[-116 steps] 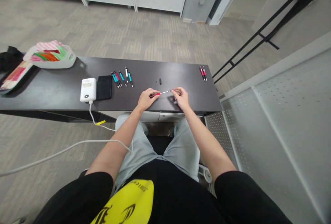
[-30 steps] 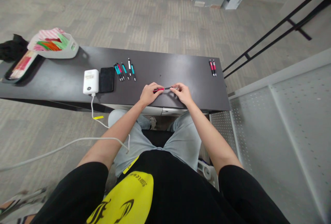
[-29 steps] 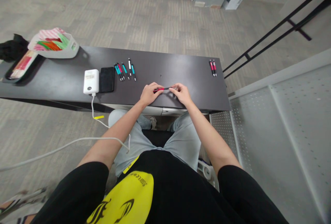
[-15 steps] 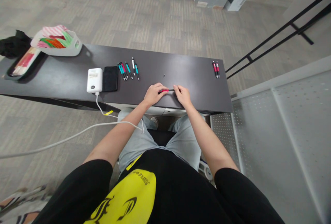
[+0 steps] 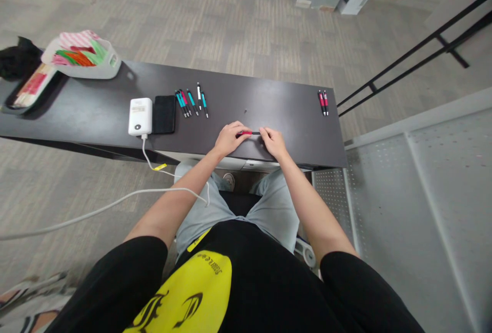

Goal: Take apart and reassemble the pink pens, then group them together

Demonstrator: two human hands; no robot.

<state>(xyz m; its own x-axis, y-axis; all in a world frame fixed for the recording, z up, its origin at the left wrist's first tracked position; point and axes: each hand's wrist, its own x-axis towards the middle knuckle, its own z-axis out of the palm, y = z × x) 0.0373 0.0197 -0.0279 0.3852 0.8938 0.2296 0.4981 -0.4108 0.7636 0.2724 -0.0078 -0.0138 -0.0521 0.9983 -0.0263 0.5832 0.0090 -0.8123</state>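
Between my two hands, just above the dark tabletop near its front edge, lies a red and black pen, held sideways. My left hand pinches its red barrel end. The black end sits in the closed fingers of my right hand. Behind and to the left lie several pens, teal, red and white with black grips, in a loose row. Two red pens rest side by side near the table's right end. A tiny dark bit lies on the tabletop beyond my hands.
A white power bank with a white cable sits next to a black flat pad. A white basket of colourful items and a dark tray stand at the far left. Black rails border the right side.
The view has shifted slightly. Both hands keep their hold on the pen, with almost no movement.
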